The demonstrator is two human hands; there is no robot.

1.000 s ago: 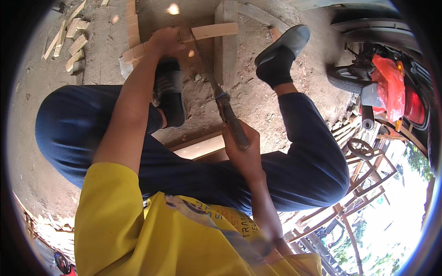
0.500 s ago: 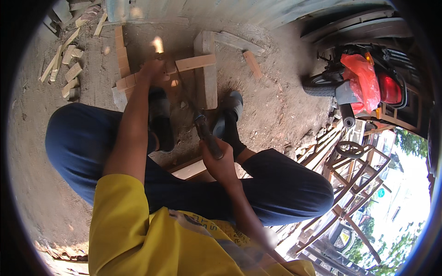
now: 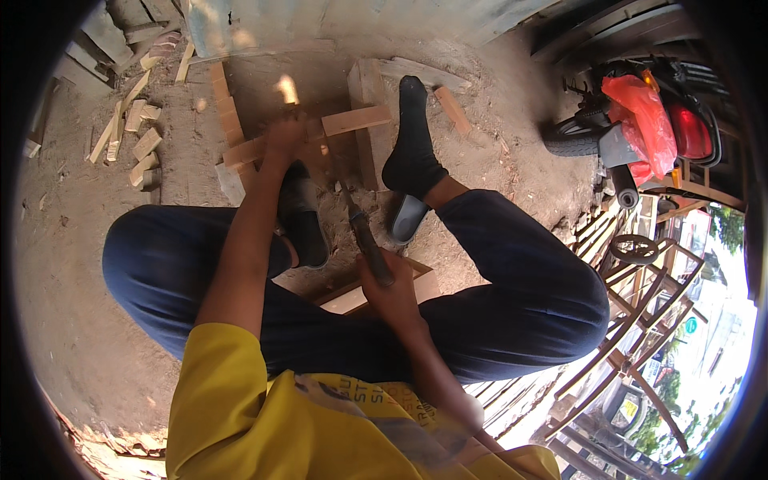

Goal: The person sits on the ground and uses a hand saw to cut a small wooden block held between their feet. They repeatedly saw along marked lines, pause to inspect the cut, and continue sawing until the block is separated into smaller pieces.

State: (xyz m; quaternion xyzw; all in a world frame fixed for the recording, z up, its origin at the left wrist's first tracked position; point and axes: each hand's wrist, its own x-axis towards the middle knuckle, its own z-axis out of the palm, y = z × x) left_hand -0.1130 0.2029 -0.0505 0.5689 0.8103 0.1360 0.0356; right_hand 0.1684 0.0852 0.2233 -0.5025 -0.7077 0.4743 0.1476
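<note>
My right hand (image 3: 390, 290) is closed around the dark, straight handle of a long, narrow-bladed tool (image 3: 364, 240). Its blade is blurred and slants away toward my left hand; I cannot tell whether it is a saw or a knife. My left hand (image 3: 285, 138) grips a thin wooden strip (image 3: 244, 152) low over the ground. To the right of that hand, a light length of wood (image 3: 356, 120) lies across a thick timber block (image 3: 370, 156). Whether the two lengths are joined is unclear. My right foot, in a black sock (image 3: 412, 136), rests by the block, out of its slipper (image 3: 408, 219).
Loose offcuts (image 3: 144, 144) lie on the dirt at the left. A row of wooden pieces (image 3: 228, 104) runs behind my left hand. One short piece (image 3: 454, 110) lies beyond the block. A motorcycle with a red plastic bag (image 3: 640, 120) stands at right, above wooden frames (image 3: 624, 352).
My right foot has come out of its slipper and moved forward beside the block. The tool stays in my right hand. The wood's right-hand length now shows its left end, past the left hand.
</note>
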